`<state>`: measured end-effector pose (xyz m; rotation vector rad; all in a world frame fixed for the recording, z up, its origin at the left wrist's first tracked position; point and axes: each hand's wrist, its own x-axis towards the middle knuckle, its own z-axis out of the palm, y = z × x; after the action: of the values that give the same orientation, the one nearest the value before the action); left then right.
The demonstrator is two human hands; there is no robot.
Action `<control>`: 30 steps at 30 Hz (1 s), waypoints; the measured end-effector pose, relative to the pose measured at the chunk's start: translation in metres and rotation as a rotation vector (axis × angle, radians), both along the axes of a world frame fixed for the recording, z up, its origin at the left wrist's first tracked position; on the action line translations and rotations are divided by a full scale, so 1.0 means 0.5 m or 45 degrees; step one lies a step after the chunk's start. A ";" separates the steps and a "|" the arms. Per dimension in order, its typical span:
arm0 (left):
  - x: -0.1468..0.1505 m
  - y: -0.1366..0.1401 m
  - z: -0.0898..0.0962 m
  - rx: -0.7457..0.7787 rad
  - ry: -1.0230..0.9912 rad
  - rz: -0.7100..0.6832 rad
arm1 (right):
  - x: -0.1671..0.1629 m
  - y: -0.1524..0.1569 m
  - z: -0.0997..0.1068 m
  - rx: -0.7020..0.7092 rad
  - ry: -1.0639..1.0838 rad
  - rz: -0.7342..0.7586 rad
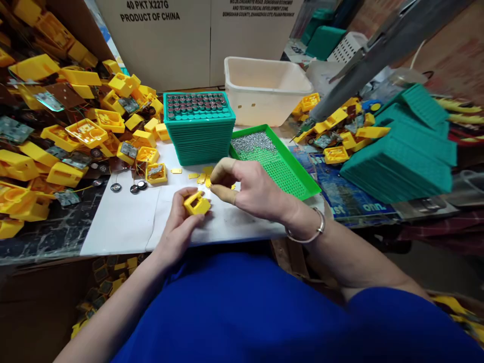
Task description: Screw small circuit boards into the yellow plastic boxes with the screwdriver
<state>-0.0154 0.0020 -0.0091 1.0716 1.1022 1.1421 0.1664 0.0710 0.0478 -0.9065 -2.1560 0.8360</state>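
Observation:
My left hand (178,222) is closed around a small yellow plastic housing (197,202), holding it just above the white work sheet (128,217). To its right, my right hand (249,186) is bent in a pinch, thumb and forefinger close together over the sheet. Whatever sits between those fingertips, if anything, is too small to make out. Several flat yellow plastic pieces (193,176) lie on the sheet beside and behind the right fingertips. Small round speakers with wires (141,185) rest at the left of the sheet.
A stack of teal trays (200,138) holds button cells on top. Behind the right hand lies a green tray (298,174) with small screws. A power screwdriver (340,85) hangs at the right. Yellow housings (68,174) heap up at left; a white bin (268,101) stands behind.

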 end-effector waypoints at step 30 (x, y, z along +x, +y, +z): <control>-0.112 0.001 0.016 -0.245 -0.252 0.357 | -0.100 -0.019 -0.109 0.399 -0.980 0.178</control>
<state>-0.0717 0.0025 -0.0009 0.6532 1.2014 1.3019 0.1163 0.0613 -0.0067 -1.0219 -2.9253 0.1818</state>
